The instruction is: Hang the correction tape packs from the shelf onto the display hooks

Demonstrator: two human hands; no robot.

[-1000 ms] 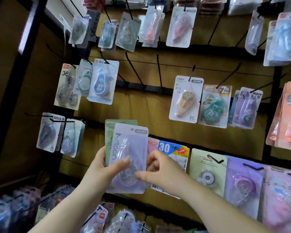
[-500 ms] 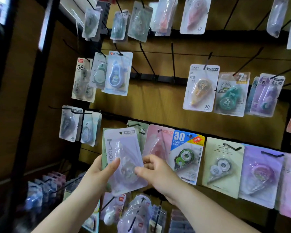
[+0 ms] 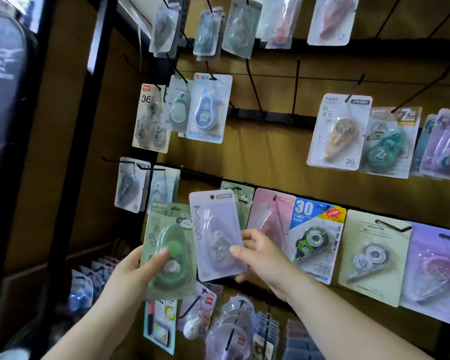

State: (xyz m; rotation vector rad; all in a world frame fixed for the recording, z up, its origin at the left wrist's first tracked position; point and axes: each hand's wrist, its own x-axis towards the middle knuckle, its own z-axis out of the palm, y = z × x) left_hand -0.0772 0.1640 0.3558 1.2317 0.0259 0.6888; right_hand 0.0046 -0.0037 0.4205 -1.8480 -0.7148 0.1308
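My left hand (image 3: 133, 271) grips a green correction tape pack (image 3: 170, 252), thumb across its blister. My right hand (image 3: 263, 258) pinches a lilac "Moon" correction tape pack (image 3: 216, 233) by its lower right edge, held upright beside the green one. Both packs sit in front of the lower row of the display, just left of a pink pack (image 3: 270, 214) on its hook. Three empty black hooks (image 3: 255, 89) stick out of the rail above, between the blue pack (image 3: 209, 109) and the white "20" pack (image 3: 339, 131).
Hanging packs fill the wooden back panel in several rows: a "30" pack (image 3: 316, 237), a cream pack (image 3: 372, 255) and a purple pack (image 3: 434, 268) to the right. More packs hang below my hands (image 3: 234, 326). A black frame post (image 3: 76, 152) stands at left.
The two packs were stacked together in both hands; now they are separated, green one in my left hand, lilac one in my right. The view has shifted down and closer.
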